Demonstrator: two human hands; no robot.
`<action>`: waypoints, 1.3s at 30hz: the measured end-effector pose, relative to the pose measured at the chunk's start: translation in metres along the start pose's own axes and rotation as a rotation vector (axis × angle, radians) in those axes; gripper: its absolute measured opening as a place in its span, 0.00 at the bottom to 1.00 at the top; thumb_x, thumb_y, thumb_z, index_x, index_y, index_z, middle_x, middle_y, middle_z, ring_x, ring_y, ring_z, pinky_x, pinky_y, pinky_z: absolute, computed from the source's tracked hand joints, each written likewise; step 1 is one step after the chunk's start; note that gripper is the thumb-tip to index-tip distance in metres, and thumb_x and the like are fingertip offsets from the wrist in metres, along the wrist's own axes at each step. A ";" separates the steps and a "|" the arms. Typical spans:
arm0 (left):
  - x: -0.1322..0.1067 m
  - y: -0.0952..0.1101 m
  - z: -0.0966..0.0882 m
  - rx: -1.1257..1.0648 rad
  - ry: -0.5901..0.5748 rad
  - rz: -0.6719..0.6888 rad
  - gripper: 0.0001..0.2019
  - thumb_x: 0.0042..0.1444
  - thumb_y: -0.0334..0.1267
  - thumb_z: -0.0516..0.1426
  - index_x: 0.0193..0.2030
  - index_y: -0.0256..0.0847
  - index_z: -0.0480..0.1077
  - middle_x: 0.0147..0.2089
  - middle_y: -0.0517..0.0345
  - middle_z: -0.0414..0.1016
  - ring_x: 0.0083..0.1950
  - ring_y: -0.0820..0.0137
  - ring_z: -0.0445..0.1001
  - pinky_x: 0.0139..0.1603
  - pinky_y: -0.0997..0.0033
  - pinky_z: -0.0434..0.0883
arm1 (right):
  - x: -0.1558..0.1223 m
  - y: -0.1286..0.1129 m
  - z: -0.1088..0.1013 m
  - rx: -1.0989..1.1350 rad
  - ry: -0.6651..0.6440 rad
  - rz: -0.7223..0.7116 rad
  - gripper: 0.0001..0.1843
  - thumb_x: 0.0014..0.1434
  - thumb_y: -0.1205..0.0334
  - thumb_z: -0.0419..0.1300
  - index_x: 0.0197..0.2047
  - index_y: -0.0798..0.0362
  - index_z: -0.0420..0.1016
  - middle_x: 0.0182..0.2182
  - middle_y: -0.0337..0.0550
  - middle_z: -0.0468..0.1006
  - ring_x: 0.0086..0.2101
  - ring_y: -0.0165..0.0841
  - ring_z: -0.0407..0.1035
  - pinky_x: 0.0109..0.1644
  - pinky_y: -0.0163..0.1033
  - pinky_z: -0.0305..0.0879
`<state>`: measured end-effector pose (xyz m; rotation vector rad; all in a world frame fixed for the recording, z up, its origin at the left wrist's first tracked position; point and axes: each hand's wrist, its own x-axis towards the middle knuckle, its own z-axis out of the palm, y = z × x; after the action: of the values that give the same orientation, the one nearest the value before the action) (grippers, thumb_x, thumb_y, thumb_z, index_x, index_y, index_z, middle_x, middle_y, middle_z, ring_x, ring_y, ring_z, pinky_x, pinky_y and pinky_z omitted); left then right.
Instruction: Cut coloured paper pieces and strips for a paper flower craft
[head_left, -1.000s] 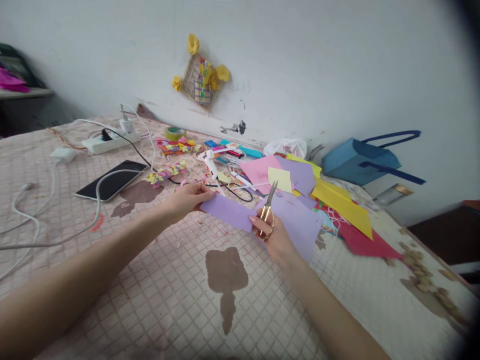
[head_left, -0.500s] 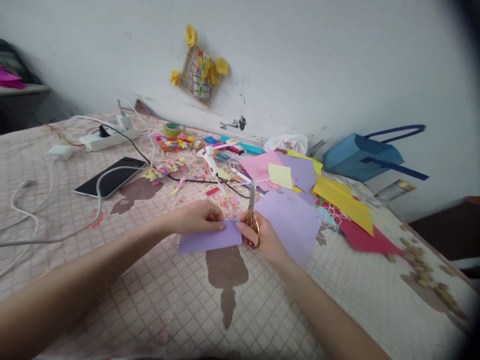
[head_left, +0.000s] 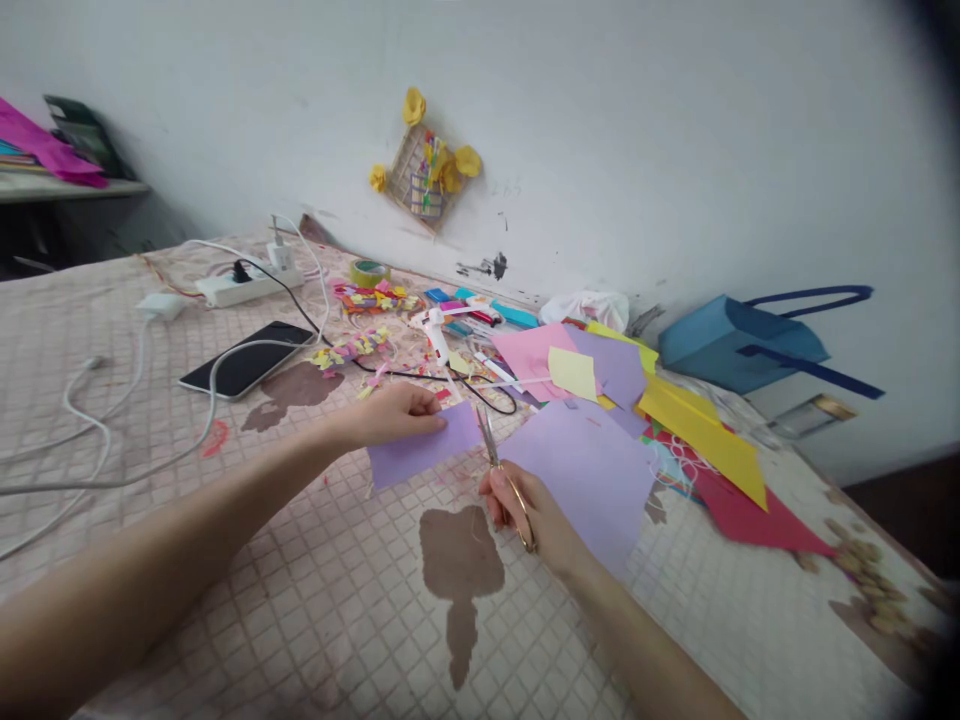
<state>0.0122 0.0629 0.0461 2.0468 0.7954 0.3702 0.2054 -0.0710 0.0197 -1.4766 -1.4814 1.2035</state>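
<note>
My left hand (head_left: 394, 413) pinches the upper edge of a small purple paper strip (head_left: 422, 452), held just above the patterned cloth. My right hand (head_left: 525, 515) grips a pair of gold-handled scissors (head_left: 501, 476), blades pointing up and left toward the strip's right end. A larger purple sheet (head_left: 585, 470) lies flat to the right of my right hand, separate from the strip.
Pink, yellow, purple and red paper sheets (head_left: 675, 415) pile up at the right. A white glue gun (head_left: 435, 330), tape roll (head_left: 369, 271), paper scraps, a phone (head_left: 247, 358), power strip (head_left: 247, 286) and cables lie further back. A blue bag (head_left: 742, 335) leans on the wall.
The scissors cut through the purple sheet; the strip came free in my left hand and moved left. My right hand then lowered and tilted the scissors leftward.
</note>
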 end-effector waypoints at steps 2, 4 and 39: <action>0.000 0.000 -0.002 -0.003 0.000 -0.017 0.14 0.50 0.46 0.53 0.24 0.37 0.62 0.21 0.64 0.57 0.21 0.79 0.55 0.20 0.78 0.51 | -0.001 -0.001 0.000 -0.040 0.007 0.000 0.22 0.59 0.44 0.46 0.31 0.55 0.64 0.19 0.33 0.62 0.21 0.25 0.56 0.26 0.33 0.52; -0.001 0.001 -0.003 -0.002 0.008 -0.036 0.13 0.50 0.45 0.53 0.24 0.37 0.63 0.20 0.64 0.57 0.21 0.79 0.55 0.20 0.79 0.51 | -0.001 -0.002 0.000 -0.056 0.005 0.000 0.21 0.59 0.44 0.46 0.31 0.54 0.64 0.18 0.32 0.61 0.21 0.26 0.56 0.25 0.33 0.52; -0.001 -0.004 -0.004 -0.055 -0.039 -0.005 0.14 0.50 0.47 0.54 0.24 0.38 0.61 0.20 0.64 0.55 0.21 0.79 0.53 0.19 0.79 0.51 | 0.000 -0.001 0.005 0.020 0.004 0.031 0.21 0.56 0.42 0.50 0.27 0.54 0.62 0.15 0.30 0.57 0.17 0.25 0.52 0.22 0.33 0.49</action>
<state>0.0081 0.0664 0.0451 1.9952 0.7584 0.3451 0.2007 -0.0717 0.0195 -1.4934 -1.4442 1.2295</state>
